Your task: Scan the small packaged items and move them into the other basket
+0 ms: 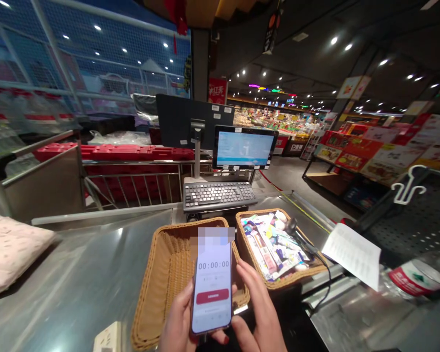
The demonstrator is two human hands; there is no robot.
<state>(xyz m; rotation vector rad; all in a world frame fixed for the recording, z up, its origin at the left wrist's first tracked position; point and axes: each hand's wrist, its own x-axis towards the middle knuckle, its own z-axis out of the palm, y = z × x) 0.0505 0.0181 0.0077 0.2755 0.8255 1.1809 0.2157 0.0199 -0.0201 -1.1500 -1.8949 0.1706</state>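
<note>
A smartphone (211,288) is held upright in front of me, its screen showing a timer at 00:00:00 and a red button. My left hand (178,320) wraps around its left edge and back. My right hand (258,313) grips its right edge and lower corner. Behind the phone sits an empty wicker basket (161,278). To its right a second wicker basket (276,244) is filled with several small colourful packets.
A steel checkout counter (77,283) spreads around me. A keyboard (218,194) and till screen (244,148) stand behind the baskets. A pink cushion (11,252) lies at left, a paper sheet (354,252) and a bottle (418,278) at right. Shop shelves (381,156) stand beyond.
</note>
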